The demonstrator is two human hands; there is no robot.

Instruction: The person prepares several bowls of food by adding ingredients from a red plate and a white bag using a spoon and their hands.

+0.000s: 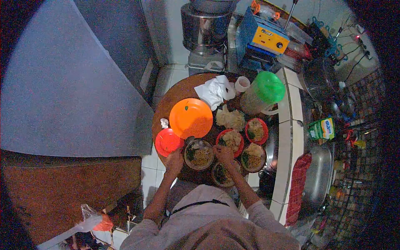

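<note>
A bowl of noodles with greens (199, 154) stands at the near edge of the round wooden table (164, 106). Just left of it, my left hand (174, 160) is at the near rim of a small red plate (166, 141), fingers drawn together. My right hand (224, 156) reaches to the bowl's right rim with its fingertips pinched. What either hand holds, if anything, is too small to make out. Partly beneath my right forearm is another noodle bowl (223, 174). Further right are a glass bowl (253, 157) and two red-rimmed bowls (230, 141) of food.
An orange plate (191, 118) with a green scrap lies behind the red one. Farther back are crumpled white paper (216, 91), a pale cup (242, 84), a bag of crackers (230, 118) and a green-lidded pitcher (266, 89). A tiled counter edge (287, 125) bounds the right side.
</note>
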